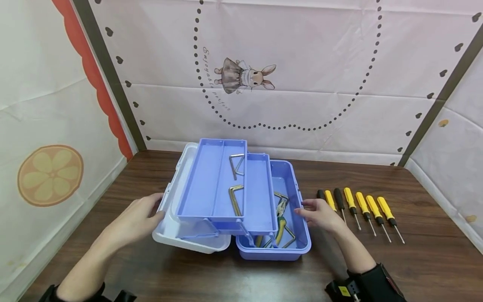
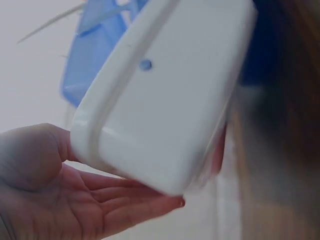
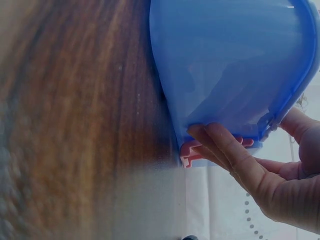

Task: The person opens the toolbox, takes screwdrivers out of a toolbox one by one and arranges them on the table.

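A blue toolbox [image 1: 303, 239] stands unfolded on the table, its pale lid [image 1: 192, 245] tipped out to the left. Two stepped trays, an upper tray [image 1: 200, 184] and a lower tray [image 1: 260, 197], hang between lid and base. Hex keys [image 1: 235, 201] lie in the upper one; pliers [image 1: 281, 220] with green and yellow handles lie in the base. My left hand [image 1: 137, 220] holds the lid's left side, fingers along its outside in the left wrist view. My right hand [image 1: 320, 214] grips the base's right wall, thumb at the rim, fingers against the outer face [image 3: 225, 75].
Several screwdrivers [image 1: 362, 205], yellow-handled and black-handled, lie in a row right of the toolbox. A printed cloth wall [image 1: 302, 100] rises behind the wooden table [image 1: 196, 277], with cloth at both sides too.
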The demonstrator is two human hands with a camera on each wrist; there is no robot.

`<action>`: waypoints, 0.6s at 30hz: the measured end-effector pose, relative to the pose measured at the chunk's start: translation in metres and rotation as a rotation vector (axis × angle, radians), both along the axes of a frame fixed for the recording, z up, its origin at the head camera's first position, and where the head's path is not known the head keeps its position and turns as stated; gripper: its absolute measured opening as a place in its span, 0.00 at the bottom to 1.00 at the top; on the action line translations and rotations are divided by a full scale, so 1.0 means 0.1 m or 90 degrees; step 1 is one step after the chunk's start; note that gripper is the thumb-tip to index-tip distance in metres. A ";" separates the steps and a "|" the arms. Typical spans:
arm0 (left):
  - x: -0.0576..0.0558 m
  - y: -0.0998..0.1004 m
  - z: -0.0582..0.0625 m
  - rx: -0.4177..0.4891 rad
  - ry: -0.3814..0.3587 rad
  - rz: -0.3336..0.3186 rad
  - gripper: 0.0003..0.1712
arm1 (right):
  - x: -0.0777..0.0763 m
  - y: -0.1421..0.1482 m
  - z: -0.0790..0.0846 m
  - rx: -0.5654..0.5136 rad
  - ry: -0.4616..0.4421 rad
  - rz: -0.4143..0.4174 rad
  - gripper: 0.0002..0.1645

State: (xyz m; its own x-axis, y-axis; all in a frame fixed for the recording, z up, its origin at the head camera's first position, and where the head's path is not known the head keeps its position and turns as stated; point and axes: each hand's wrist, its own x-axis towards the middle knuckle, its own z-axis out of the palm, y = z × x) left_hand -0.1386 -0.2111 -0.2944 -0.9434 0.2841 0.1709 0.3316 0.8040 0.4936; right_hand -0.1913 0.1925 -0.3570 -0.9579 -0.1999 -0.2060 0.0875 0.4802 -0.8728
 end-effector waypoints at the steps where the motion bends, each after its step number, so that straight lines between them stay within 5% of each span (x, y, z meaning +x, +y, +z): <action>1: 0.02 0.03 0.04 0.011 0.006 0.001 0.22 | 0.00 0.00 0.00 -0.002 -0.001 0.001 0.31; 12: 0.17 0.51 0.34 0.133 0.074 -0.016 0.27 | 0.00 0.02 -0.01 -0.012 0.004 0.002 0.32; 18: 0.23 0.81 0.39 0.140 0.173 0.010 0.27 | -0.01 0.01 -0.02 -0.011 0.002 -0.002 0.32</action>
